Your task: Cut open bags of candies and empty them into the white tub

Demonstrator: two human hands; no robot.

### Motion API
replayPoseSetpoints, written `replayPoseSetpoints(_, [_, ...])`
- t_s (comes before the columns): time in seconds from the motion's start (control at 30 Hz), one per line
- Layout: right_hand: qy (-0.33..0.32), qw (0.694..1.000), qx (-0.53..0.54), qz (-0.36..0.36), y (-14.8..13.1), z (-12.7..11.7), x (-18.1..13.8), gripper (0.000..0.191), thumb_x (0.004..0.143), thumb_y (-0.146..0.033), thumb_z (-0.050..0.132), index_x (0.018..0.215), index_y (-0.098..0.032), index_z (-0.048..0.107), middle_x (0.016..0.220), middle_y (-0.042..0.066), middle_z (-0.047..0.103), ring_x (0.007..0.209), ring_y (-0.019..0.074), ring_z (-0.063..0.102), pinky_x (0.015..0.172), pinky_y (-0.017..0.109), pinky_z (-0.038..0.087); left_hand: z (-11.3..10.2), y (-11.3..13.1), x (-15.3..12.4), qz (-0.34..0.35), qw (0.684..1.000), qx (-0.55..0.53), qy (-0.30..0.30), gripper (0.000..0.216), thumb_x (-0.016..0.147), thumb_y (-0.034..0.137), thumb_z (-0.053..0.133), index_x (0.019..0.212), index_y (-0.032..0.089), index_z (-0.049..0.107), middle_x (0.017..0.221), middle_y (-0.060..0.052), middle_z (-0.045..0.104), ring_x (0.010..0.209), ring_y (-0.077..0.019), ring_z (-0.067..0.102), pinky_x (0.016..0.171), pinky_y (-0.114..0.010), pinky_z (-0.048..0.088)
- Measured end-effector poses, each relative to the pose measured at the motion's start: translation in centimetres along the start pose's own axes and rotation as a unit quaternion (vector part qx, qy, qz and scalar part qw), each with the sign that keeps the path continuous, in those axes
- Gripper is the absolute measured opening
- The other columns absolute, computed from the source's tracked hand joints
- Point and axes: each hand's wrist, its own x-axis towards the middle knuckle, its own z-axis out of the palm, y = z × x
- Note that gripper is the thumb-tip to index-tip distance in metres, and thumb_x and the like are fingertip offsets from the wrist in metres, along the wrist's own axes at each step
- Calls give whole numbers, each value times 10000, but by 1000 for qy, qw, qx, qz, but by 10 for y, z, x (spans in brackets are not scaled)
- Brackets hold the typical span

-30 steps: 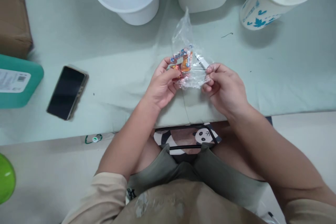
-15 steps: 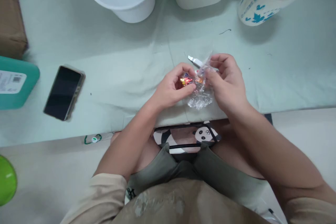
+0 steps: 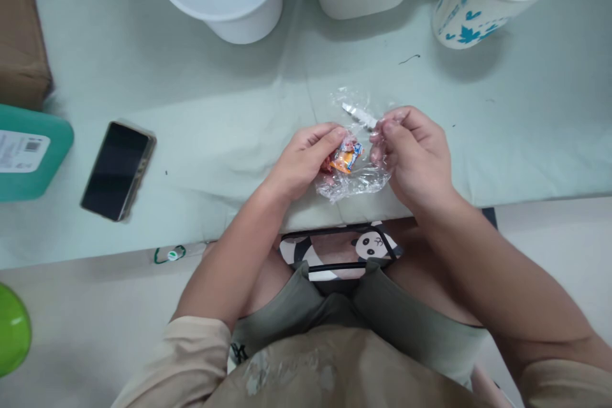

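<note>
Between my hands a crinkled clear plastic wrapper [image 3: 356,186] is spread out near the table's front edge. My left hand [image 3: 308,156] is closed on the wrapper's left side and on small colourful packets [image 3: 347,158], orange, blue and red, which look like wrapped sweets. With thumb and fingers pinched, my right hand [image 3: 415,153] grips the wrapper's right edge. Just behind it lies a slim silver blade-like tool [image 3: 358,115], seen partly through the plastic; its near end is hidden by the wrapper and my right fingers.
A white bowl [image 3: 248,22], a white tub [image 3: 368,0] with red and clear packets, and a patterned paper cup [image 3: 466,19] stand at the back. On the left are a phone [image 3: 117,171], a teal box [image 3: 36,182] and a brown carton [image 3: 21,44].
The plastic wrapper is spread wider. My left hand has turned and closed over the packets, showing orange and blue ones. My right hand has shifted slightly and still pinches the plastic.
</note>
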Motion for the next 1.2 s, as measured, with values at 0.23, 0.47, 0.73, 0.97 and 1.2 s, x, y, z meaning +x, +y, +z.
replayPoseSetpoints(0.23, [32, 999, 29, 18, 2, -2, 4, 222, 933, -446, 665, 863, -250, 589, 759, -15, 573, 532, 89, 482, 468, 250, 389, -2, -4, 5, -29, 996, -79, 35, 317, 884, 515, 722, 860, 200, 702, 658, -2, 646, 572, -148, 656, 471, -250, 531])
replayPoseSetpoints(0.47, [-37, 990, 95, 97, -2, 0, 2, 453, 789, -625, 788, 992, -275, 584, 876, 3, 605, 727, 147, 620, 590, 289, 530, -3, -7, 8, -10, 989, -139, 56, 340, 866, 543, 726, 924, 219, 644, 757, 1, 652, 692, -168, 700, 592, -284, 560])
replayPoseSetpoints(0.73, [-94, 993, 20, 72, 0, 7, -5, 191, 836, -334, 777, 879, -235, 620, 739, -34, 616, 631, 113, 608, 647, 291, 534, 2, -1, 6, 41, 993, -101, 50, 249, 700, 139, 702, 913, 209, 594, 741, 56, 621, 587, -75, 574, 554, -198, 476])
replayPoseSetpoints(0.97, [-55, 997, 40, 35, 2, 7, -1, 124, 850, -327, 701, 852, -239, 615, 763, -23, 585, 635, 115, 590, 629, 283, 540, 5, 5, 5, -41, 991, -85, 98, 272, 762, 150, 504, 967, 177, 680, 882, -10, 725, 685, -138, 681, 561, -238, 567])
replayPoseSetpoints(1.2, [4, 996, 72, 55, 3, 1, 11, 191, 790, -319, 709, 803, -241, 535, 893, -12, 580, 618, 93, 563, 596, 277, 554, -16, 8, 4, -49, 980, -158, 109, 284, 831, 248, 503, 1020, 167, 699, 1002, -80, 798, 830, -213, 775, 780, -379, 664])
